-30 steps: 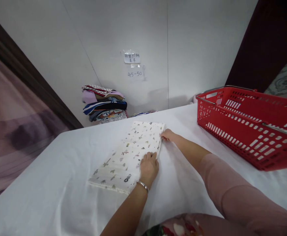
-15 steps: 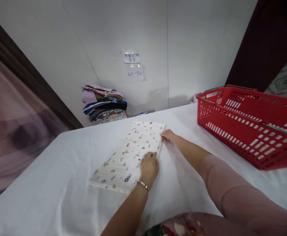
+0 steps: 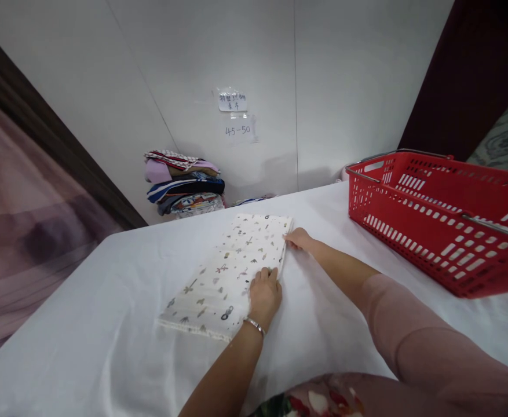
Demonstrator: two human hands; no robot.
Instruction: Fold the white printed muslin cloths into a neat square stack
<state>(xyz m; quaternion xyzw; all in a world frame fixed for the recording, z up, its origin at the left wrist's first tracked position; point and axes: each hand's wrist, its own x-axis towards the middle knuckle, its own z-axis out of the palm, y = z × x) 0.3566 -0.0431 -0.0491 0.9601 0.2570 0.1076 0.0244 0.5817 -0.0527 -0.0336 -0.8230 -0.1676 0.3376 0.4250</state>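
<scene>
A white folded cloth [image 3: 223, 278] with small plant and animal prints lies flat, at a slant, on a bed or table covered in white [image 3: 136, 278]. My left hand [image 3: 265, 292], with a silver bracelet at the wrist, is closed over its near right edge, fingers bent on top; the thumb is mostly hidden. Farther along that same edge, my right hand [image 3: 299, 238] pinches the cloth close to its far right corner.
A red plastic basket [image 3: 414, 214] with metal handles stands at the right. Beyond the far edge is a stack of folded textiles [image 3: 184, 182] against the wall. Handwritten paper labels [image 3: 237, 128] are on the wall. A sheer pink curtain [image 3: 32, 231] hangs at left.
Both hands stay at the same places on the cloth's edge. Only a very slight shift of the view shows, and the cloth lies as before.
</scene>
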